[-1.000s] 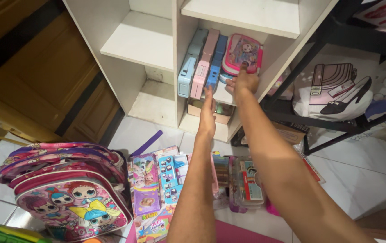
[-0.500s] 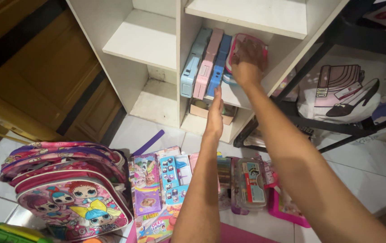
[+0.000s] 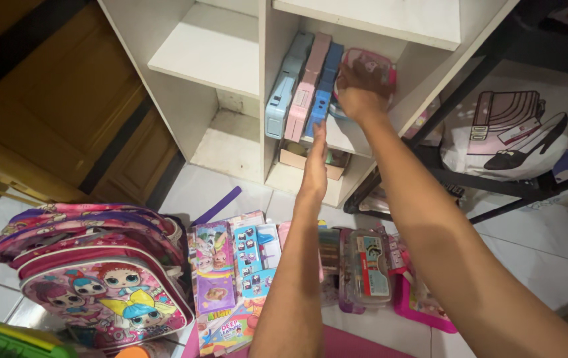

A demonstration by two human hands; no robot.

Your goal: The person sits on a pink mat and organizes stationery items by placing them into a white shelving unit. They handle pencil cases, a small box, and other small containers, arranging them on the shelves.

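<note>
White floor tiles fill the lower frame beneath a white shelf unit at upper centre. On its middle shelf three slim cases stand upright side by side: a light blue case, a pink case and a blue case. Right of them, the right hand lies spread over a pink pouch, its grip closed around the pouch. The left hand is flat, fingers straight, fingertips touching the blue case's lower end. A pink doll-print backpack sits at lower left.
</note>
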